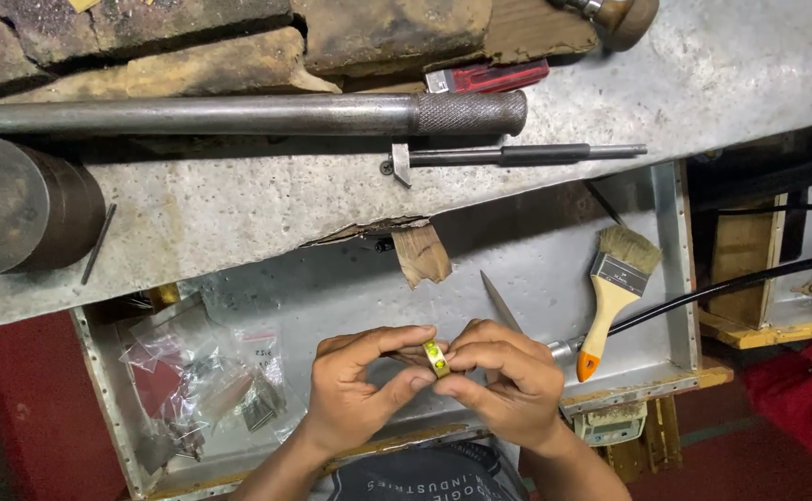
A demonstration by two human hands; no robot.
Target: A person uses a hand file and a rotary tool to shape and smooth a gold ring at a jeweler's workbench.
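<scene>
The shallow grey sheet-metal tray [675,278] serves as the landmark. In the tray, at its right side, lies the wooden-handled flat paintbrush [613,299]. At its left side lie the clear plastic bags of small parts [204,376]. Over the tray's near middle, the left hand [355,394] and right hand [508,376] meet at a small yellow-green ring [436,358]. Behind the tray runs the speckled grey table [239,218]. On the table lies the long steel bar with knurled end [239,115]; the heavy steel cylinder [25,206] sits at the far left.

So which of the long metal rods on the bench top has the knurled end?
The thick steel bar at the back; its right end is cross-hatched. The thinner rod in front has a dark sleeve instead.
</scene>
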